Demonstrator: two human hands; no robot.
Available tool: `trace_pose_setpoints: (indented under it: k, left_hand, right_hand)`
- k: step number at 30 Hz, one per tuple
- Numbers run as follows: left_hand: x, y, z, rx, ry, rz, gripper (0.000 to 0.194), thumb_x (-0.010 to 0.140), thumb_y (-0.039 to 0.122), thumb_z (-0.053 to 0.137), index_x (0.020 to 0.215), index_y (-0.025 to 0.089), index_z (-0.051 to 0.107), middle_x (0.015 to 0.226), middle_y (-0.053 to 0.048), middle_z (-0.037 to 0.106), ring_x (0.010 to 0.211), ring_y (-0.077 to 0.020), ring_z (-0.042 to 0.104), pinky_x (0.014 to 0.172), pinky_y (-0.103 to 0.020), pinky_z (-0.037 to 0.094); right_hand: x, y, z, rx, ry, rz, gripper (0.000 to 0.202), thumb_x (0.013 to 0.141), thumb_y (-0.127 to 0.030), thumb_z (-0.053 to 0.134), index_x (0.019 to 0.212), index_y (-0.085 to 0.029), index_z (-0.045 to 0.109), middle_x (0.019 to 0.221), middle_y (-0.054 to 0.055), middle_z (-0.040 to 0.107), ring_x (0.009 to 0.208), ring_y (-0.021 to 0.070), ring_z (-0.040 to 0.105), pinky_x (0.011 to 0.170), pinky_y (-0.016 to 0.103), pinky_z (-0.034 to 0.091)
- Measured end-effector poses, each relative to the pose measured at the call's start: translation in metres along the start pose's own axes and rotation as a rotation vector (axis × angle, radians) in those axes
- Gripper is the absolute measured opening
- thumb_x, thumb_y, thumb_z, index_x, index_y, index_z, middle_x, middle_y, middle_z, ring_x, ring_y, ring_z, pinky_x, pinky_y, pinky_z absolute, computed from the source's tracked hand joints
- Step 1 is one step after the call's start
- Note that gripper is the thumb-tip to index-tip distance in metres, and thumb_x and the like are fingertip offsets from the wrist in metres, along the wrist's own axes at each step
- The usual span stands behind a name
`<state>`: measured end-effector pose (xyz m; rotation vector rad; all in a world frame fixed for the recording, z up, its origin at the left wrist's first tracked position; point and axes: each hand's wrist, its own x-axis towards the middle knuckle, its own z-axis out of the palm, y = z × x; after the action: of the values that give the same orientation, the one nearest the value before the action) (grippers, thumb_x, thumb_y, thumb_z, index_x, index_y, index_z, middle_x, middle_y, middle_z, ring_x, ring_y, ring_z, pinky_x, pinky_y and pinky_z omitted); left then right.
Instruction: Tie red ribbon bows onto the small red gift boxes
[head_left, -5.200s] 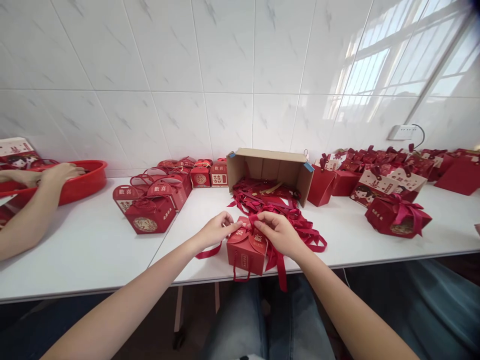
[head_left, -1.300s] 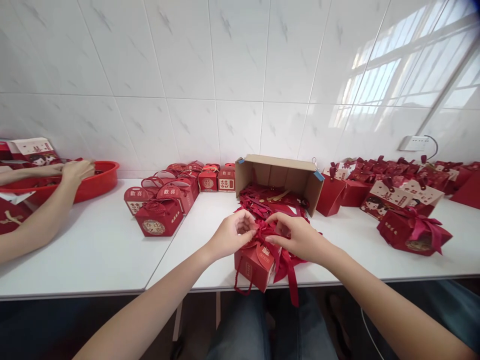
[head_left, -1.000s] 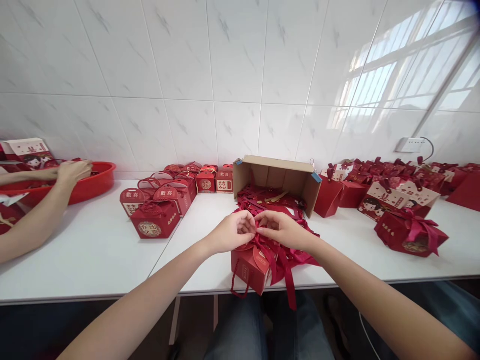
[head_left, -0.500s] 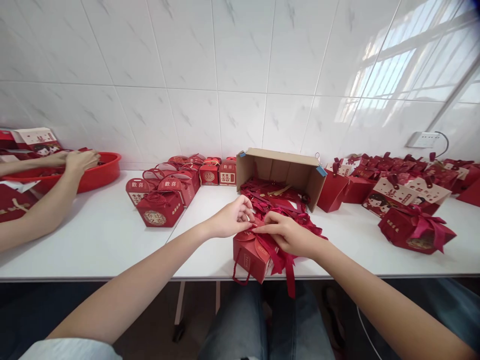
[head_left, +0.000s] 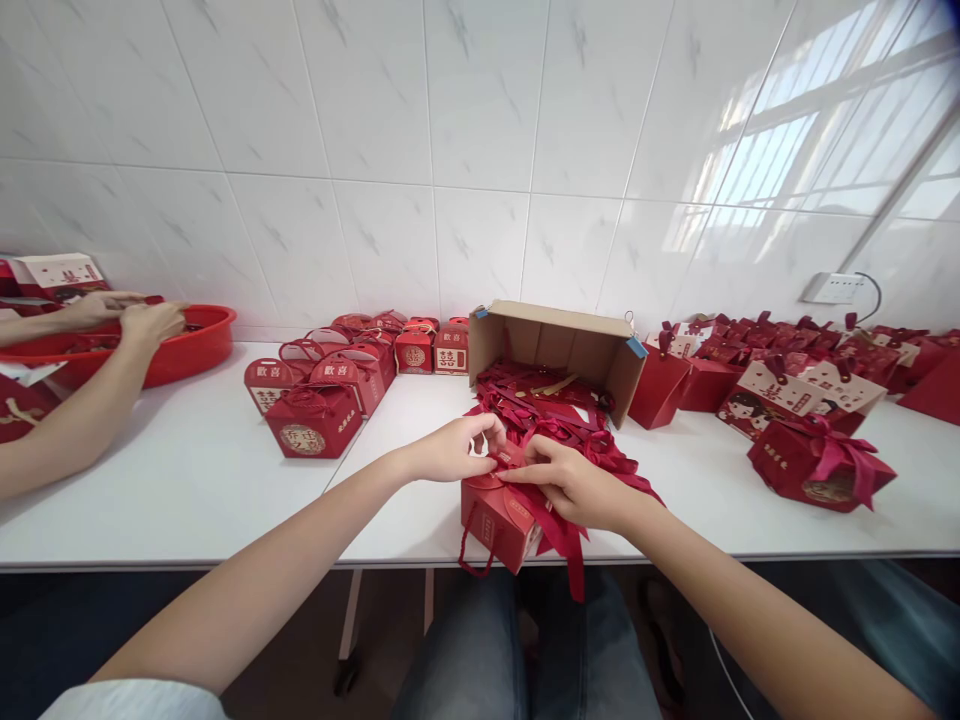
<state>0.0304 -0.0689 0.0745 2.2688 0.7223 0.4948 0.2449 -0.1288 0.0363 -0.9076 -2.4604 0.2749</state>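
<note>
Left hand (head_left: 454, 450) and right hand (head_left: 581, 487) curled, pinch unclear, red gift box (head_left: 491, 525) beneath fingertips; likely light, crushable card, best steadied by lower sides.

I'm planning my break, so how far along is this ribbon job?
The bow-tied box on the right looks done. In hand is the small red box, with the left hand and right hand at its top. Loose ribbons spill from the carton, so more tying may be left.
</note>
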Motion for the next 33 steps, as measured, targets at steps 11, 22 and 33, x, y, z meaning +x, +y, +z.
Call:
trace_pose_setpoints:
  k: [11, 22, 33]
  left_hand:
    - [-0.001, -0.002, -0.004, 0.121, -0.057, 0.003, 0.013, 0.077, 0.023, 0.059, 0.088, 0.018, 0.061, 0.091, -0.004, 0.065, 0.082, -0.0165, 0.057, 0.072, -0.027, 0.044]
    - [-0.011, 0.0, 0.009, -0.051, 0.13, -0.054, 0.014, 0.08, 0.029, 0.058, 0.078, 0.016, 0.059, 0.074, -0.001, 0.061, 0.067, -0.0125, 0.054, 0.063, -0.024, 0.044]
    - [-0.019, -0.002, 0.002, -0.004, 0.138, -0.128, 0.014, 0.076, 0.029, 0.062, 0.072, 0.016, 0.062, 0.066, -0.001, 0.061, 0.06, -0.0126, 0.054, 0.056, -0.023, 0.044]
  right_hand:
    - [0.001, -0.014, 0.006, 0.035, 0.06, 0.094, 0.042, 0.087, -0.007, 0.04, 0.118, -0.02, 0.065, 0.091, 0.009, 0.051, 0.081, 0.0173, 0.054, 0.076, 0.034, 0.051]
    - [0.0, -0.023, 0.006, 0.114, 0.15, 0.142, 0.033, 0.091, -0.014, 0.043, 0.119, -0.013, 0.06, 0.089, 0.008, 0.055, 0.076, 0.0149, 0.054, 0.074, 0.03, 0.05]
    - [-0.003, -0.019, -0.01, 0.053, -0.13, 0.218, 0.06, 0.08, 0.005, 0.036, 0.131, -0.02, 0.054, 0.091, 0.006, 0.046, 0.078, 0.0152, 0.05, 0.076, 0.032, 0.049]
